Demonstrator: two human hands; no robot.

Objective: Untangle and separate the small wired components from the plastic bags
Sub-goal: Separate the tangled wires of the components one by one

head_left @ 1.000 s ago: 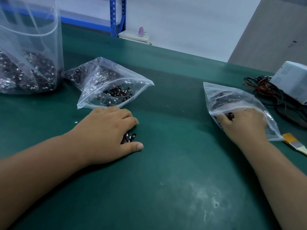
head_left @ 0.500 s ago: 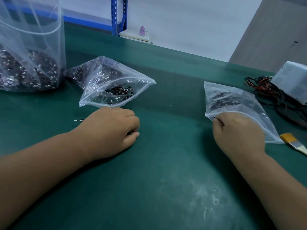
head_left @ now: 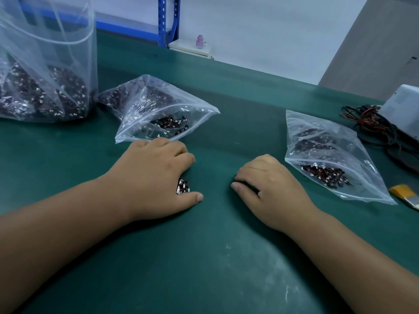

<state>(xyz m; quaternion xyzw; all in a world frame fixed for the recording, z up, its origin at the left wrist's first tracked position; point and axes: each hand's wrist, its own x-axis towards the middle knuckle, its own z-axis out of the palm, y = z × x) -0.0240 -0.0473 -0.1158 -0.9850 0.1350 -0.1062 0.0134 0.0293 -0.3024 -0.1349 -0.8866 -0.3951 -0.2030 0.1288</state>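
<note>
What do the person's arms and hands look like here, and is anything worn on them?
The left forearm and right forearm are bare to the frame edge, with no sleeve in view. The left hand and right hand wear no gloves, and no ring, watch or wristband shows. The thumbnails that show are short and unpainted.

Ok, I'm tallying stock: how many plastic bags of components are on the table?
3: a large bag far left, a smaller bag just beyond the left hand, a third bag right of the right hand. Others may be off-frame.
</note>
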